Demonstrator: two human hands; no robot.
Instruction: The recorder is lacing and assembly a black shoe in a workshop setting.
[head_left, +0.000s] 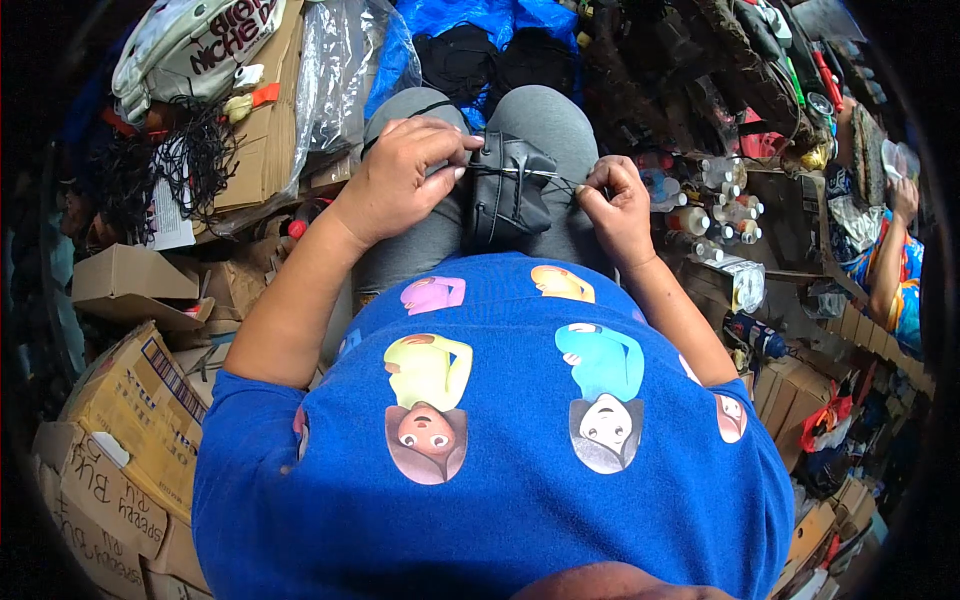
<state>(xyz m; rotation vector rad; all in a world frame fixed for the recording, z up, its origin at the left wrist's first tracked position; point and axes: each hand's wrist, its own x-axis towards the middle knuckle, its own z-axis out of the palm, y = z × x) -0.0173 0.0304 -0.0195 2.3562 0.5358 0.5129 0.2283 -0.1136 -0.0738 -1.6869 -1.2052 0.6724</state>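
Between my knees rests a small black leather shoe [508, 205], with black lace running through and across its upper part. My left hand [412, 165] is at the left side of the shoe, thumb and forefinger closed in a pinch on the lace. A thin, partly shiny line crosses the shoe from these fingers; I cannot tell whether it is a needle or taut lace. To the right, my right hand [618, 203] pinches the black lace [566, 184] a short way off the shoe. Another length of black strand lies over my left knee.
On the left are a bundle of black laces [190, 150], a white bag [195, 50] and cardboard boxes [135, 290]. Several small bottles [725, 205] stand at right. Beyond my knees lies blue plastic [398, 60] with black pieces. Another person's arm [890, 255] shows at far right.
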